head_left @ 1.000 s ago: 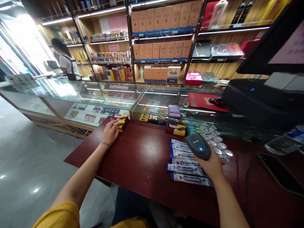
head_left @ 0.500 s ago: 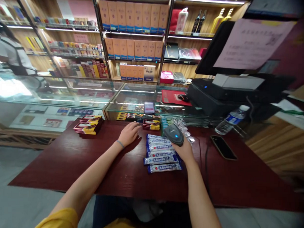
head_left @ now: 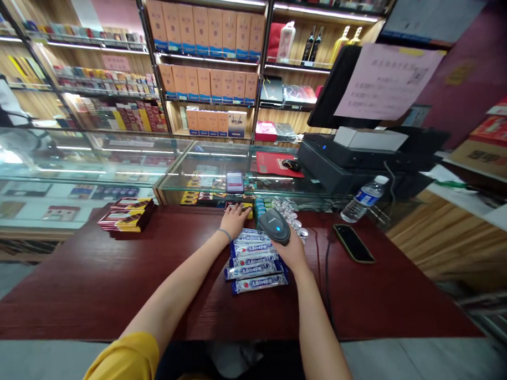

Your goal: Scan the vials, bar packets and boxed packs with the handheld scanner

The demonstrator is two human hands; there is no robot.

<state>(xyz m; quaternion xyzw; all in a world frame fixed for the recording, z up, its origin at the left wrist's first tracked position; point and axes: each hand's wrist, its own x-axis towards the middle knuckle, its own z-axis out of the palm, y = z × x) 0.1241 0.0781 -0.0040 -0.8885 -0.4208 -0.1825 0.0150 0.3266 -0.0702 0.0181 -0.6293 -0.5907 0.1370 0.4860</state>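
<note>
My right hand [head_left: 293,250] grips a grey barcode scanner [head_left: 274,226] with a blue light, held just above a row of several blue-and-white candy bars [head_left: 254,260] on the dark red wooden counter [head_left: 115,283]. My left hand [head_left: 235,217] reaches past those bars and rests, fingers curled down, on a small stack of red-and-yellow bars [head_left: 246,208] at the counter's back edge. Whether it grips them is hidden. Another stack of red-and-yellow bars [head_left: 127,213] lies far left.
A black phone [head_left: 354,242], a water bottle [head_left: 364,199] and foil-wrapped sweets [head_left: 291,216] lie right of the scanner. A register and monitor [head_left: 352,148] stand behind. A glass display case [head_left: 111,161] borders the counter; stocked shelves and another person [head_left: 1,104] are beyond.
My left hand left the far-left stack and moved right to the small stack behind the candy bars. The scanner hand stayed put. The view swung right.
</note>
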